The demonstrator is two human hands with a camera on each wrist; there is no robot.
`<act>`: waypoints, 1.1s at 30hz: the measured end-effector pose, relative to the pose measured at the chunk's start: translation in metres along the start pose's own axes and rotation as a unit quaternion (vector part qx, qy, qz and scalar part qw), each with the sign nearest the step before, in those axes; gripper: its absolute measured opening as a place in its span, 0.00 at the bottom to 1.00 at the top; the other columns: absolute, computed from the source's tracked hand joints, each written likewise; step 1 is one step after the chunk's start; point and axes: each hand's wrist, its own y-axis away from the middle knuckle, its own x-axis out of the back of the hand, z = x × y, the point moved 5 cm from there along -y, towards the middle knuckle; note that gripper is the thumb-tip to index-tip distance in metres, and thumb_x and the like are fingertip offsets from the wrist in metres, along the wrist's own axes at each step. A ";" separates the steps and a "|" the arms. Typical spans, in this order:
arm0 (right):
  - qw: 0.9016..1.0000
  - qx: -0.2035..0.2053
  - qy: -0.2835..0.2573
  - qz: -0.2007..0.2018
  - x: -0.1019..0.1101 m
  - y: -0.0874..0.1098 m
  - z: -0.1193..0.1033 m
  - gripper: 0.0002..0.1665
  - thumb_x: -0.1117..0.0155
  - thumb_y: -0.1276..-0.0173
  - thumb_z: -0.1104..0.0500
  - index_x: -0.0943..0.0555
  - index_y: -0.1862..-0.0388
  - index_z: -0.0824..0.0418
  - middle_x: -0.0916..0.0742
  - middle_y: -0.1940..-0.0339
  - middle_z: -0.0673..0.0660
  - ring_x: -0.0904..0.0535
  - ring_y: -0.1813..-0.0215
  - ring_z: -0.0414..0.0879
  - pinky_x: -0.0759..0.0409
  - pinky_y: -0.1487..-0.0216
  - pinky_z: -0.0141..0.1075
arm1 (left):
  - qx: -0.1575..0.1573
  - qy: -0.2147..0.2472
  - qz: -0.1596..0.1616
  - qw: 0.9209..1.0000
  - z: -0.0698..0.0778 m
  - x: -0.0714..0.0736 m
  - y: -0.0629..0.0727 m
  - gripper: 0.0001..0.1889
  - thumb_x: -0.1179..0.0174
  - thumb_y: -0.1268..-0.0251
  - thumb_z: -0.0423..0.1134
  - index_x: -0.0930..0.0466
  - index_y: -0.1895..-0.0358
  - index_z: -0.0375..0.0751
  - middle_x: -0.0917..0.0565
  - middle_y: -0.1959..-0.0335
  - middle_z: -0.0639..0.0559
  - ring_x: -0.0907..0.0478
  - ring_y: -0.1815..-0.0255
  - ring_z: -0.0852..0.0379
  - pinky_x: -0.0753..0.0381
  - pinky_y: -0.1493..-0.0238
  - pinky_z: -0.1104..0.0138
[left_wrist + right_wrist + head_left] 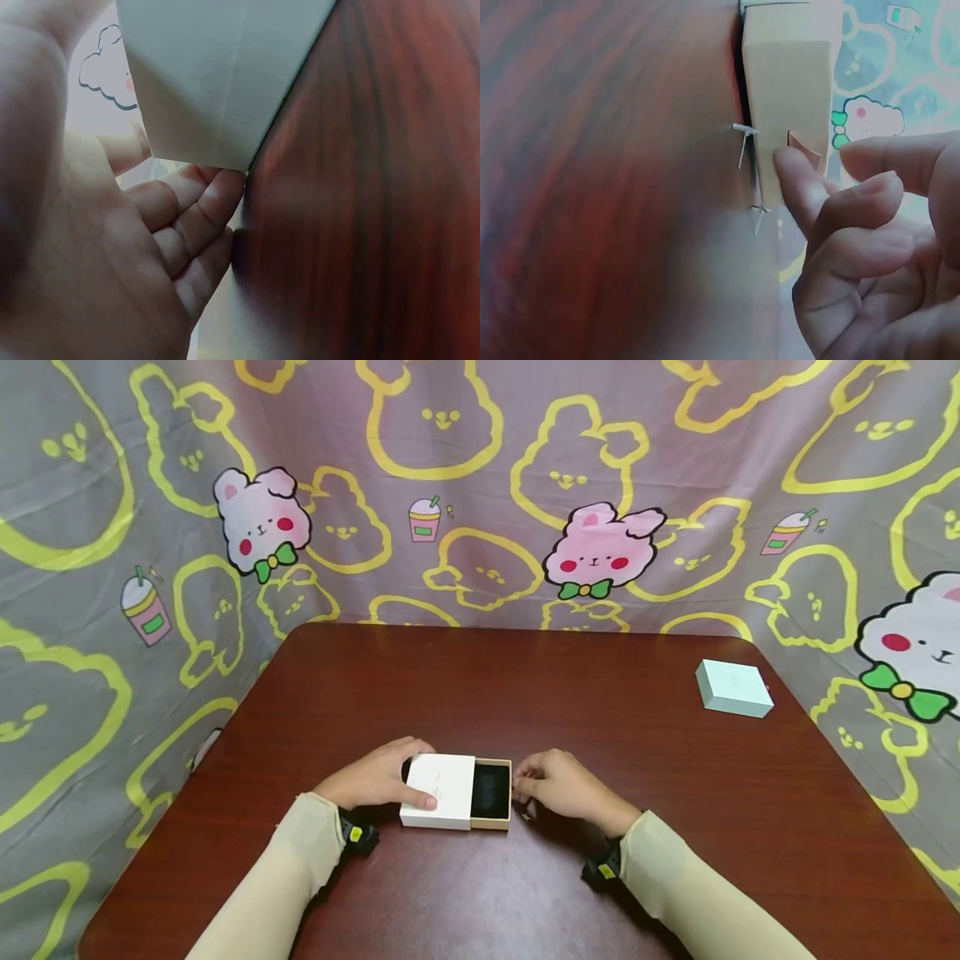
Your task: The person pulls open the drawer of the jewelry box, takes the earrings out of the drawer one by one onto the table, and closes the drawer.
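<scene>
A white slide-out box [442, 789] lies on the table with its tan drawer [491, 824] partly drawn out to the right, showing a black lining [491, 791]. My left hand [386, 777] grips the white sleeve, thumb on top and other fingers at its far side. At the drawer's right end, my right hand [558, 783] has curled fingers. One fingertip touches the drawer front beside a small brown pull tab [805, 148]; a gap separates it from the opposite digit. Two small silver T-shaped pieces [745, 135] show close along the drawer's edge in the right wrist view.
A pale mint box [735, 687] stands at the right rear of the dark red-brown wooden table [480, 693]. Patterned cloth [480, 510] hangs behind the table and along both sides. Each wrist wears a black strapped camera [358, 835].
</scene>
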 end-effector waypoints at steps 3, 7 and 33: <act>0.999 -0.002 -0.053 -0.001 -0.001 -0.002 0.004 0.03 0.37 0.34 0.65 0.16 0.66 0.62 0.14 0.75 0.53 0.19 0.77 0.47 0.26 0.78 0.33 | 0.002 -0.003 -0.001 1.000 0.001 0.001 0.000 0.39 0.24 0.61 0.63 0.26 0.45 0.48 0.25 0.54 0.60 0.29 0.53 0.58 0.29 0.49 0.57; 0.996 0.002 -0.095 -0.001 -0.002 -0.003 0.009 0.01 0.34 0.37 0.66 0.16 0.67 0.63 0.14 0.75 0.56 0.20 0.76 0.47 0.26 0.77 0.32 | 0.007 -0.003 -0.002 1.000 0.001 0.002 -0.001 0.39 0.24 0.61 0.63 0.25 0.45 0.48 0.25 0.54 0.59 0.29 0.53 0.57 0.29 0.48 0.57; 0.992 0.015 -0.126 -0.013 -0.006 -0.001 0.033 0.02 0.32 0.37 0.64 0.14 0.65 0.60 0.14 0.75 0.55 0.33 0.81 0.36 0.35 0.79 0.27 | 0.000 0.000 0.000 1.000 0.000 -0.002 -0.004 0.39 0.25 0.60 0.63 0.25 0.45 0.48 0.25 0.52 0.59 0.29 0.52 0.57 0.29 0.48 0.57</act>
